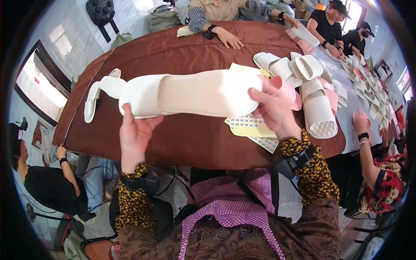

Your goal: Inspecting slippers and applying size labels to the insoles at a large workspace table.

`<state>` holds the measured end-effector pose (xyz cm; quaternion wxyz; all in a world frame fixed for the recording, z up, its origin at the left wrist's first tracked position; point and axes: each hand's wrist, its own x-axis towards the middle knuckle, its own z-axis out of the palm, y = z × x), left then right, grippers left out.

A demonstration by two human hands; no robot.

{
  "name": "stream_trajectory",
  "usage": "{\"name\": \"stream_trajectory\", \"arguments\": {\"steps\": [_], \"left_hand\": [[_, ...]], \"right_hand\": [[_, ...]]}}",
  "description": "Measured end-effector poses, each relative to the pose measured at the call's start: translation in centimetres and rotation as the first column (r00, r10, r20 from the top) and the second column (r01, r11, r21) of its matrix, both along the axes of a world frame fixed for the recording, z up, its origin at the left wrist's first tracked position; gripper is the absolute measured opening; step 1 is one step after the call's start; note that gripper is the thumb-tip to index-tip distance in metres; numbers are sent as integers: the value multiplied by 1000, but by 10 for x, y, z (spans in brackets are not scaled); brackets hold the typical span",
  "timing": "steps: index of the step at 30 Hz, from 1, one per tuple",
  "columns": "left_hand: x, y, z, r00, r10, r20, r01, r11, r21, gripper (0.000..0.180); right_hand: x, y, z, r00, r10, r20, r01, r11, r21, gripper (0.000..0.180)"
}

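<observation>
A white slide slipper is held level over the brown-covered table, its toe strap on the left and its heel on the right. My left hand grips the toe end, thumb on the strap's edge and fingers underneath. The heel end is pinched by my right hand, thumb on top. Just behind that hand is a pink slipper; whether the hand touches it, I cannot tell. Yellow sheets of small printed labels lie beneath the heel, partly covered by the slipper.
White and pink slippers pile up at the right. More white slippers lie at the left. Across the brown table, a person's hand rests flat. Other people sit around, and a grey table at the right bears many slippers.
</observation>
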<state>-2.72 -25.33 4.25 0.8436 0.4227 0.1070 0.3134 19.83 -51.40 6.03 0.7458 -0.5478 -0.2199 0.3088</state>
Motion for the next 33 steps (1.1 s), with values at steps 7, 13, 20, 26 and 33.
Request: {"name": "stream_trajectory", "arguments": {"steps": [7, 13, 20, 26, 33], "left_hand": [[1, 17, -2, 985, 157, -70, -164, 982, -99, 48], [18, 10, -14, 972, 207, -113, -221, 967, -126, 44], [23, -27, -35, 984, -39, -176, 18, 993, -120, 42], [-20, -48, -12, 707, -382, -596, 511, 858, 56, 39], [-2, -34, 24, 798, 175, -577, 450, 463, 764, 28]], "right_hand": [[12, -31, 31, 949, -260, 179, 228, 956, 182, 21], [-4, -32, 41, 24, -292, 956, 344, 900, 266, 28], [-44, -13, 19, -460, -44, 887, 184, 972, 144, 35], [-71, 2, -14, -469, 67, 880, 69, 997, -39, 36], [-86, 9, -38, -458, 118, 881, 11, 992, -127, 36]]}}
